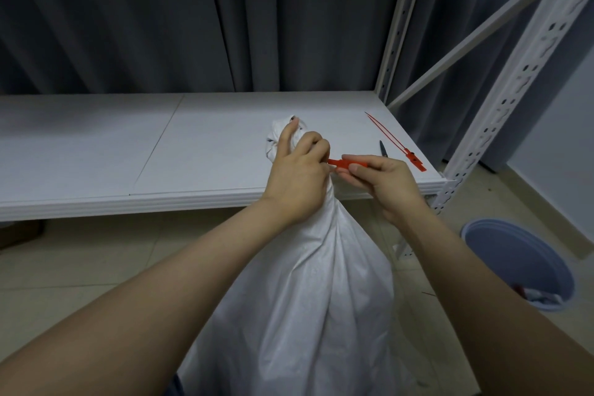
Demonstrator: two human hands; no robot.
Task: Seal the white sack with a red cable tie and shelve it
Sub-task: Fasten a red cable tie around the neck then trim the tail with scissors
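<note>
A full white sack (321,292) stands on the floor in front of the shelf, its bunched neck rising to shelf height. My left hand (297,170) grips the gathered neck, with the loose mouth of the sack sticking out above the fingers. My right hand (382,183) pinches the flat head of a red cable tie (348,163) right against the neck; the tie's strap is hidden behind my left hand. A spare red cable tie (397,142) lies on the white shelf (128,145) to the right.
Dark scissors (383,148) lie on the shelf beside the spare tie. The white slotted upright (501,106) of the rack stands at the right. A blue bin (520,264) sits on the tiled floor at lower right. Grey curtains hang behind.
</note>
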